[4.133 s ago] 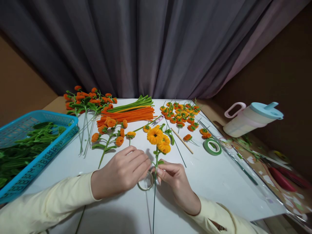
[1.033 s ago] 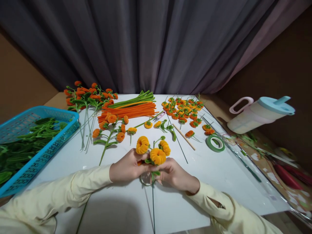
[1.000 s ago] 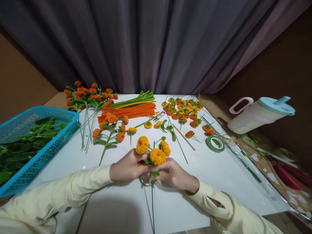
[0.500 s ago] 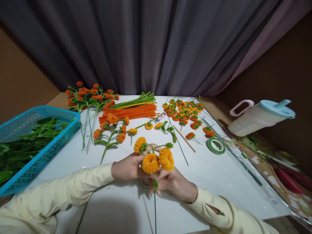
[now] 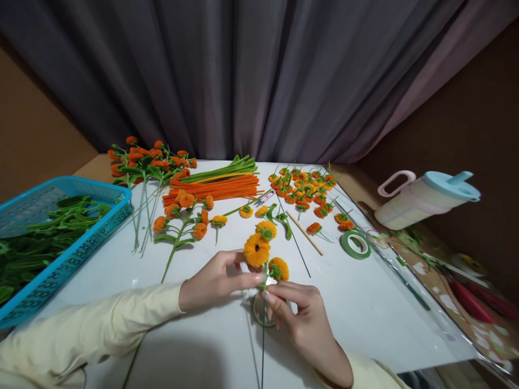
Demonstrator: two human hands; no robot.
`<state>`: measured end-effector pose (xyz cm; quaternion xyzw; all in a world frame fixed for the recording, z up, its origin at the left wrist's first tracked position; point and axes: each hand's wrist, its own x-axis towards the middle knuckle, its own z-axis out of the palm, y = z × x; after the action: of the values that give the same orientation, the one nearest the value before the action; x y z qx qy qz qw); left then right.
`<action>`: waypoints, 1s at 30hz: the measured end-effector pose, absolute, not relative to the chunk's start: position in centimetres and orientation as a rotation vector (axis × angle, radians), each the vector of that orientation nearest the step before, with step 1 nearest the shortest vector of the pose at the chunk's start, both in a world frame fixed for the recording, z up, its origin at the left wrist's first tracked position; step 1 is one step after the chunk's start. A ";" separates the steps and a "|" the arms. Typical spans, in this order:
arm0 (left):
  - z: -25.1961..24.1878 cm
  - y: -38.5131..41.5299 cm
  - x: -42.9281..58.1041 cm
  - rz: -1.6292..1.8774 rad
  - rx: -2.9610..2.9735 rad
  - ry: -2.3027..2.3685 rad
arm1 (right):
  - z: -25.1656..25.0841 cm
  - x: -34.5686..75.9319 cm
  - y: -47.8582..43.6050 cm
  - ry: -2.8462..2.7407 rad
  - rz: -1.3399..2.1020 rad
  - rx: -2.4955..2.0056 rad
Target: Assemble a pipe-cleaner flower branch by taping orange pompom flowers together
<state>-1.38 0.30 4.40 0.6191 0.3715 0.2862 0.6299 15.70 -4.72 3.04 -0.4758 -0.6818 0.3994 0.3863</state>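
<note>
A spray of yellow-orange pipe-cleaner flowers [image 5: 257,250] stands upright in front of me, its thin dark green stem [image 5: 263,346] running down toward the table's near edge. My right hand [image 5: 306,319] pinches this stem between thumb and fingers, just below the lowest flower [image 5: 279,268]. On the other side, my left hand [image 5: 221,281] has its thumb against the stem a little higher up, with its other fingers partly hidden behind the blooms. Beneath my hands a pale round ring [image 5: 256,310] shows, partly covered by the right fingers.
A blue basket [image 5: 95,229] of green leaves is at left. Orange pipe cleaners [image 5: 214,188], a finished flower stem [image 5: 174,251] and loose flower heads [image 5: 304,186] lie farther back. Green tape [image 5: 344,245], a wooden stick [image 5: 304,232] and a tumbler [image 5: 413,200] are to the right.
The flower spray has turned and been raised upright, its blooms now stacked farther from me. My right hand has shifted lower and to the right; my left hand's thumb now shows at the stem.
</note>
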 end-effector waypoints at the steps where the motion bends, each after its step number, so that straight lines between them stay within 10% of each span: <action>1: 4.7 0.1 -1.3 0.647 1.421 0.881 | 3.0 15.5 -4.8 -1.754 0.987 -1.211; 30: 3.9 -0.9 -0.3 0.690 1.288 1.063 | 1.6 15.2 -5.2 -1.676 1.076 -1.352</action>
<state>-0.27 -0.85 3.93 0.5600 0.4621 0.2998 0.6188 15.16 -5.19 1.63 -0.5242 -0.6498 0.4172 0.3591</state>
